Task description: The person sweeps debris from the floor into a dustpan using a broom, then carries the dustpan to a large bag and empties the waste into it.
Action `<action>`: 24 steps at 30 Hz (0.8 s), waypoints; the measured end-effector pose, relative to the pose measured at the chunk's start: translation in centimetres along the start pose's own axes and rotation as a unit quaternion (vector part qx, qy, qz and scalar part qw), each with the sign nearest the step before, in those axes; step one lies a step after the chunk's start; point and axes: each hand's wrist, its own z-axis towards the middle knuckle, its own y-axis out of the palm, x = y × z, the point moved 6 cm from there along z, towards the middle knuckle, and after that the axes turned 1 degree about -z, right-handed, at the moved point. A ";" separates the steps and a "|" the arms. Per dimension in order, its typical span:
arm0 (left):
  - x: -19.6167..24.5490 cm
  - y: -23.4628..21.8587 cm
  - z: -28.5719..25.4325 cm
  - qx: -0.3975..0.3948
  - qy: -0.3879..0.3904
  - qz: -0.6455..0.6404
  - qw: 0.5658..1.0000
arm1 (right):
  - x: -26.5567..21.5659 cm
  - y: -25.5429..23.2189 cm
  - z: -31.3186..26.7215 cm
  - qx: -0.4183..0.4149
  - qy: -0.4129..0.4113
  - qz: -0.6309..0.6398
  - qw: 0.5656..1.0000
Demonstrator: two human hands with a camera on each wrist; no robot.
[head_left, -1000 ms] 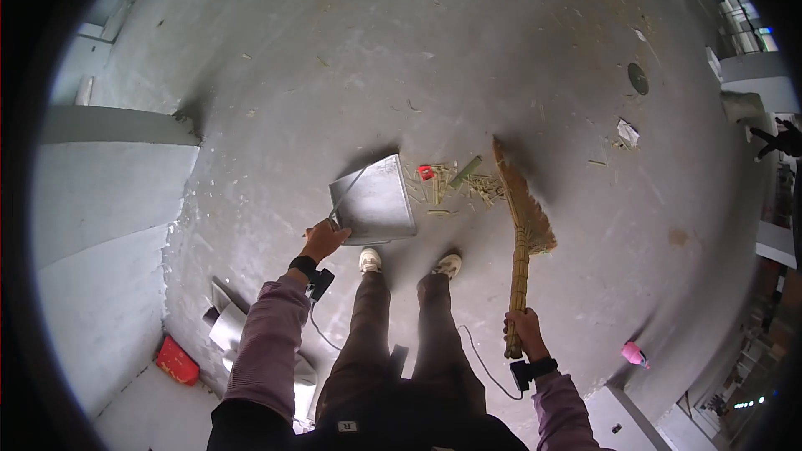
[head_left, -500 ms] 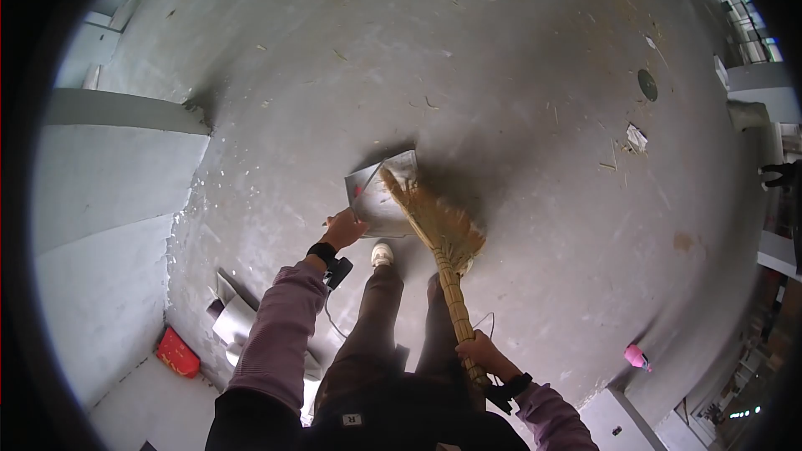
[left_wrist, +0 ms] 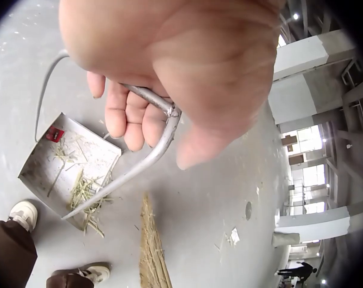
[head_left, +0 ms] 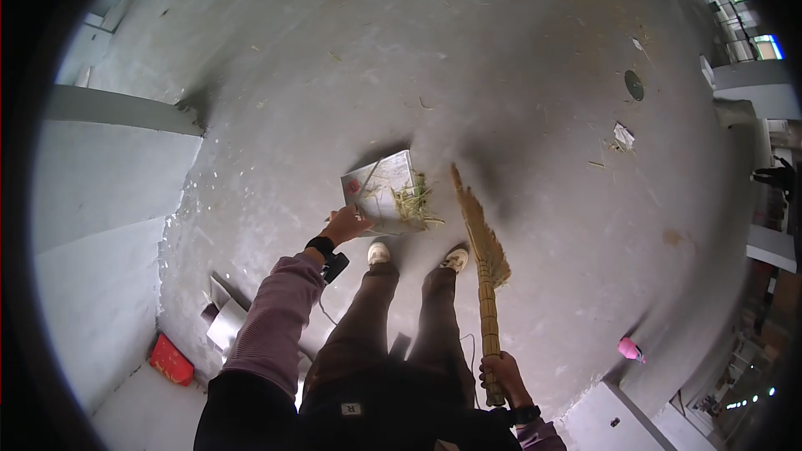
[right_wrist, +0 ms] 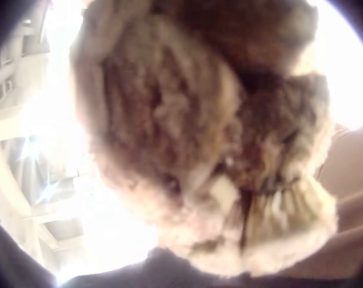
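My left hand (head_left: 347,224) grips the bent metal rod handle (left_wrist: 136,171) of a dustpan (head_left: 380,203) on the floor ahead of my feet. In the left wrist view, fingers curl round the rod. Straw and plant scraps (head_left: 412,199) lie in the pan, bunched at its right edge and spilling over onto the floor. A small red piece (left_wrist: 55,134) sits in the pan's far corner. To the right, my right hand (head_left: 504,372) grips a straw broom (head_left: 483,242) near its handle's end, head pointing forward. The right wrist view has the bound handle end (right_wrist: 289,228) close up and blurred.
Crumpled white paper (head_left: 623,135) and a dark round disc (head_left: 634,85) lie on the floor at right. A pink object (head_left: 630,348) stands near the lower right. At left are a pale wall (head_left: 109,175) and a red bag (head_left: 171,359). Another person (left_wrist: 298,272) appears far off.
The broom swept left over the dustpan, then moved back right. The red piece and much of the straw went from the floor into the pan. My left hand kept hold of the handle.
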 end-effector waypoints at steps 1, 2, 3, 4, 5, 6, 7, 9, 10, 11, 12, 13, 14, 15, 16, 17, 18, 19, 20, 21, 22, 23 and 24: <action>0.4 -0.3 -0.3 -0.007 -0.003 -0.006 1.000 | -0.2 0.0 -0.1 0.003 -0.005 0.016 1.000; 0.3 -0.2 -0.3 -0.004 0.002 -0.013 1.000 | 0.1 -0.1 0.4 0.011 -0.005 0.030 0.999; -0.1 -0.1 -0.2 -0.002 0.006 -0.019 1.000 | 0.6 -0.2 1.3 0.018 -0.004 0.044 0.999; -0.4 0.0 -0.1 0.000 0.011 -0.024 1.000 | 1.0 -0.2 2.1 0.024 -0.003 0.060 0.998; -0.7 0.1 0.2 -0.007 0.017 -0.022 1.000 | 1.3 0.0 2.9 0.031 -0.001 0.073 0.997; -0.8 0.1 0.4 -0.014 0.021 -0.020 0.999 | 1.5 0.3 3.7 0.027 0.001 0.069 0.997; -1.0 0.1 0.4 -0.021 0.025 -0.018 0.999 | 1.8 0.7 4.5 0.023 0.004 0.065 0.998; -0.6 0.0 0.4 -0.003 0.066 -0.008 0.998 | 3.0 2.0 6.1 0.035 -0.002 0.038 0.999; -0.4 -0.1 0.3 0.006 0.086 -0.004 0.996 | 3.1 3.3 6.4 0.031 0.000 -0.005 1.000; -0.5 -0.1 0.2 -0.004 0.082 0.013 0.996 | 3.5 4.7 6.5 0.027 -0.005 -0.027 0.999; -0.5 -0.2 0.3 -0.013 0.080 0.030 0.996 | 4.0 5.6 6.8 0.024 -0.010 -0.050 0.998; -0.3 -0.3 0.4 -0.021 0.077 0.046 0.996 | 4.6 6.6 7.6 0.021 -0.014 -0.111 0.994; -0.1 -0.4 0.2 -0.019 0.075 0.046 0.996 | 5.3 6.9 7.9 0.032 -0.031 -0.175 0.983; 0.4 -0.7 -0.2 -0.015 0.072 0.045 0.996 | 2.9 8.4 5.3 0.010 -0.033 -0.210 0.977; 0.7 -0.9 -0.5 -0.012 0.069 0.045 0.997 | 0.8 9.5 3.4 -0.013 -0.034 -0.245 0.969; 1.0 -1.1 -0.8 -0.007 0.074 0.044 0.996 | 1.0 9.8 3.4 -0.041 -0.031 -0.226 0.973; 1.2 -1.2 -0.9 -0.003 0.080 0.044 0.996 | 1.1 10.2 3.4 -0.069 -0.027 -0.206 0.976; 1.4 -1.3 -1.0 0.002 0.085 0.044 0.995 | 1.2 10.5 3.4 -0.097 -0.023 -0.186 0.977; 1.4 -1.5 -1.1 -0.003 0.080 0.036 0.996 | 1.2 10.3 3.2 -0.112 -0.013 -0.166 0.980; 1.3 -1.5 -1.2 -0.007 0.075 0.028 0.997 | 1.0 9.9 2.6 -0.127 -0.003 -0.145 0.981; 1.2 -1.6 -1.2 -0.013 0.070 0.022 0.997 | 0.9 9.6 2.3 -0.142 0.007 -0.123 0.982; 0.9 -1.5 -1.2 -0.016 0.071 0.007 0.997 | 1.4 8.9 2.3 -0.136 0.026 -0.102 0.985; 0.7 -1.6 -1.2 -0.019 0.073 -0.008 0.997 | 2.1 8.1 2.1 -0.129 0.042 -0.082 0.987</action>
